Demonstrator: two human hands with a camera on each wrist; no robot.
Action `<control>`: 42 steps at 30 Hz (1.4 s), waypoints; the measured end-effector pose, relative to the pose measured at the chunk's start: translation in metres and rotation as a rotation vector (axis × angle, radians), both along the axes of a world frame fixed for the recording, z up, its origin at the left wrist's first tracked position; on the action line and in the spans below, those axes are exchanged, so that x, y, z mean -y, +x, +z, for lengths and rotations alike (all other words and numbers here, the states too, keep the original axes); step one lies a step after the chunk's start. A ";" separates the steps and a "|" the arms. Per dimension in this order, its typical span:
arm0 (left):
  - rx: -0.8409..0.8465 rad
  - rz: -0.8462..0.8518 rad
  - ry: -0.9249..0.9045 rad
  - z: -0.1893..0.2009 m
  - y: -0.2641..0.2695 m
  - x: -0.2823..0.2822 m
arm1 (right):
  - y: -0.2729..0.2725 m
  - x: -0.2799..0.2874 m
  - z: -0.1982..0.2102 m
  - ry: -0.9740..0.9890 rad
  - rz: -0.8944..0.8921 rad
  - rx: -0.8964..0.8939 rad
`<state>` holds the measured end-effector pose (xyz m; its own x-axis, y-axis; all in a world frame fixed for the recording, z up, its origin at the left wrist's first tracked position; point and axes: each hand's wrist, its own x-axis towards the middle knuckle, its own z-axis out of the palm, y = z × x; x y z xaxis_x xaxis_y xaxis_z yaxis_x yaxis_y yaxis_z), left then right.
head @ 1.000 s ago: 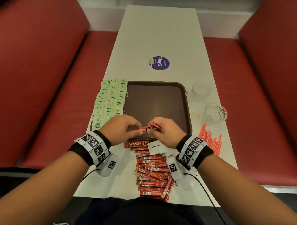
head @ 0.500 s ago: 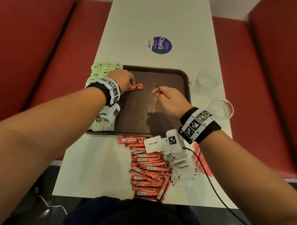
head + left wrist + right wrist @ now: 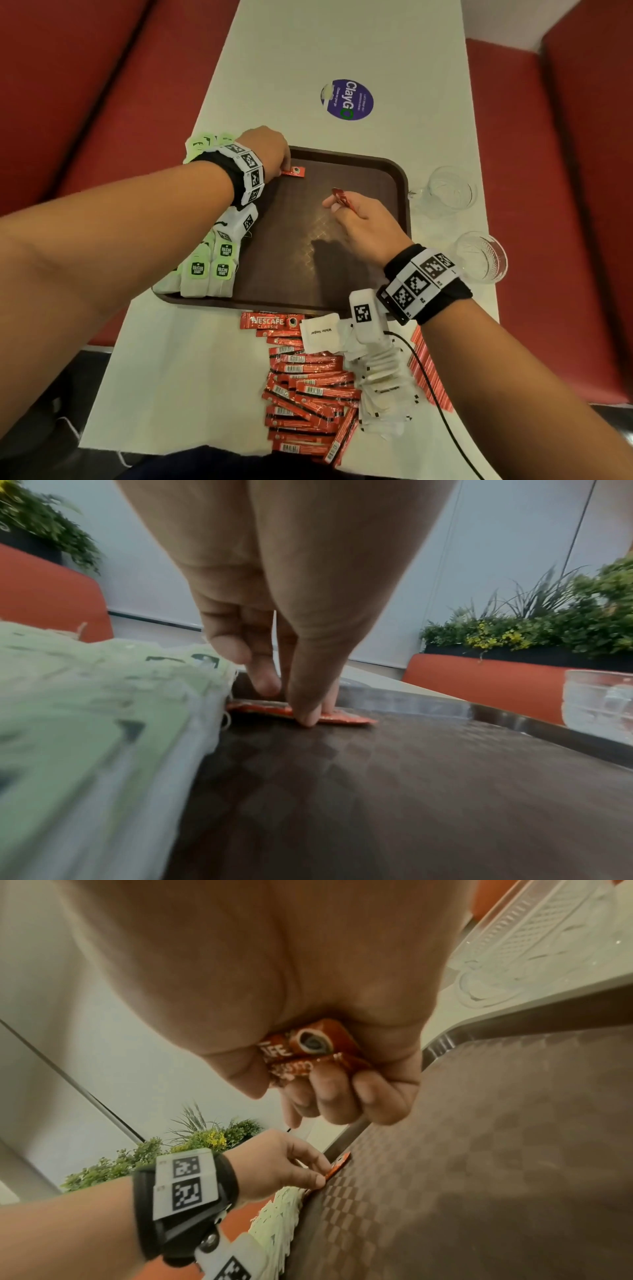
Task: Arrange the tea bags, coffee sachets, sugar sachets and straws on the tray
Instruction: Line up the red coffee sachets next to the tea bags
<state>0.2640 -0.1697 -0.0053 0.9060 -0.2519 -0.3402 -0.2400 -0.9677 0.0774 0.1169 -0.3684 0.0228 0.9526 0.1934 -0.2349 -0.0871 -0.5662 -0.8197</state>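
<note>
Coffee placement under way: left hand (image 3: 270,150) pinches one coffee sachet (image 3: 293,171) onto the tray (image 3: 394,164). Right hand (image 3: 363,219) grips spare sachets (image 3: 308,1047); these likely go alongside next.

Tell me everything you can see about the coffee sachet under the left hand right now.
The coffee sachet is a small, flat red packet with a round cup mark at its free end, glossy like foil. It lies flat on the brown tray, at the far left corner, close to the rim and beside the tea bags. The left hand pinches its near end with fingertips; nothing else touches it.
</note>
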 end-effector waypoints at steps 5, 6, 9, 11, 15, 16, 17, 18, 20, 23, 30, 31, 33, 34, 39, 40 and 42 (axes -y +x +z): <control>-0.005 0.039 -0.018 0.008 0.008 0.011 | -0.003 -0.002 0.007 0.074 -0.054 -0.057; -0.004 0.041 -0.022 0.009 0.008 0.012 | -0.004 -0.002 0.009 0.073 -0.058 -0.055; 0.017 0.036 -0.041 0.010 0.005 0.013 | -0.005 0.000 0.013 0.005 -0.028 -0.010; 0.068 0.023 -0.063 0.015 0.000 0.012 | -0.004 0.002 0.012 -0.068 0.000 0.032; 0.168 0.004 -0.335 0.038 -0.021 0.013 | -0.002 0.004 0.010 -0.049 -0.001 0.023; 0.157 0.009 -0.440 0.044 -0.031 0.014 | -0.001 0.004 0.010 -0.036 -0.009 0.020; 0.128 0.018 -0.545 0.051 -0.041 0.014 | 0.000 0.005 0.009 -0.028 -0.013 0.020; 0.090 0.014 -0.633 0.056 -0.051 0.013 | 0.001 0.005 0.008 -0.022 -0.019 0.021; 0.029 -0.058 -0.713 0.062 -0.072 0.011 | 0.003 0.004 0.006 -0.015 -0.019 0.045; 0.063 -0.228 -0.599 0.059 -0.090 0.005 | 0.007 0.002 0.003 -0.041 0.015 0.087; 0.083 -0.123 -0.517 0.056 -0.102 -0.019 | 0.003 0.003 0.006 -0.162 0.035 0.162; 0.055 -0.155 -0.498 0.057 -0.104 -0.019 | 0.002 0.003 0.007 -0.181 0.057 0.168; 0.055 -0.259 -0.450 0.058 -0.109 -0.014 | 0.002 0.000 0.008 -0.187 0.109 0.151; 0.081 -0.309 -0.422 0.057 -0.111 -0.010 | 0.002 -0.002 0.009 -0.183 0.133 0.143; 0.091 -0.238 -0.435 0.054 -0.114 0.001 | 0.003 -0.009 0.011 -0.088 0.035 0.197; 0.093 -0.196 -0.477 0.054 -0.114 0.001 | 0.003 -0.009 0.010 -0.067 0.021 0.203; 0.106 -0.126 -0.615 0.056 -0.116 0.001 | 0.004 -0.008 0.009 -0.104 0.053 0.210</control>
<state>0.1485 -0.1712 0.0505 0.8775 -0.4794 -0.0097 -0.3856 -0.7176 0.5799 0.1211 -0.3605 0.0318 0.9718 0.2293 -0.0543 0.1107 -0.6477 -0.7538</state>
